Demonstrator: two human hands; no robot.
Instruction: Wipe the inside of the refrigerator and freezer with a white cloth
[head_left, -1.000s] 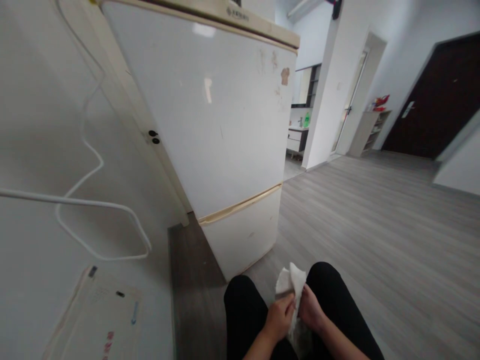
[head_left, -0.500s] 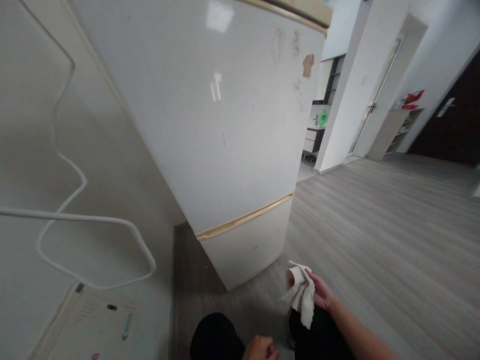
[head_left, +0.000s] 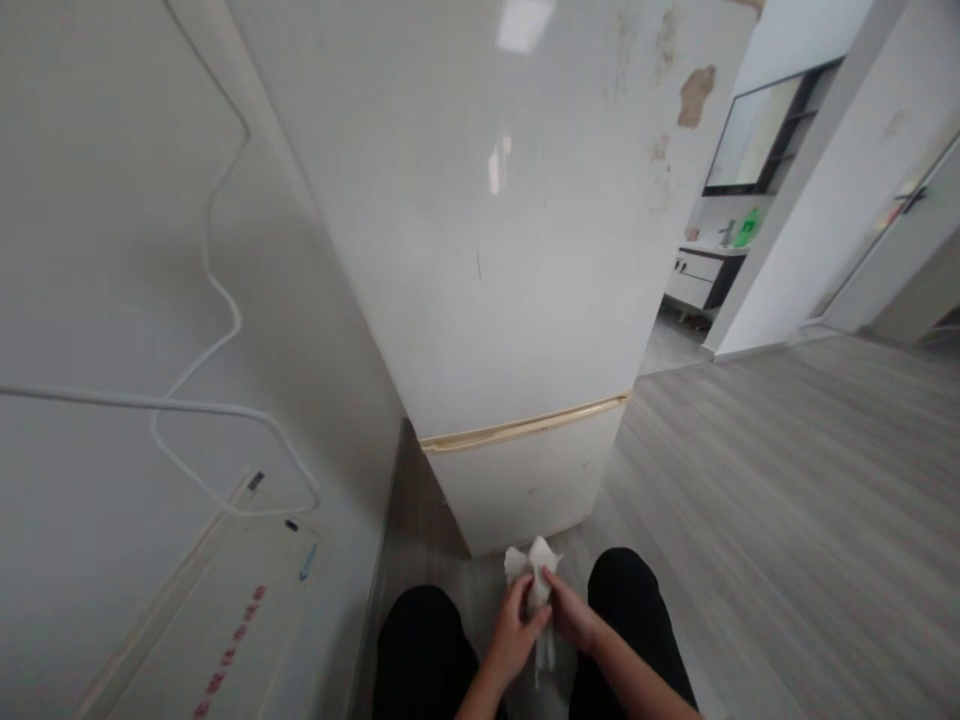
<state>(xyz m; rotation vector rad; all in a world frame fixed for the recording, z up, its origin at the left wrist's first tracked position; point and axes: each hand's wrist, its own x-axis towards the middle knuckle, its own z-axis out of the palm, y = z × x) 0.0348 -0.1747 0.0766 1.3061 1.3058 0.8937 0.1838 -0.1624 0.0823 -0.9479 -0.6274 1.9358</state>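
Note:
A crumpled white cloth [head_left: 538, 590] is bunched between my two hands, low in the view between my knees. My left hand [head_left: 516, 622] grips it from the left, fingers curled round it. On the other side, my right hand [head_left: 571, 610] has its fingers closed on the same cloth. Part of the cloth hangs down below the hands. Just beyond stands a white two-door refrigerator [head_left: 480, 300], with brown stains and a peeled patch on its upper door and a yellowed strip between the doors.
A white cable [head_left: 225, 408] loops along the wall at left, above a pale panel [head_left: 217, 610] with red lettering. Grey wood floor [head_left: 787, 480] extends to the right. A sink cabinet [head_left: 701, 275] with a green bottle [head_left: 748, 228] shows through an opening.
My right hand has brought the cloth left and inward. My left hand has come up and taken hold of it too. The view has turned, shifting the refrigerator rightward.

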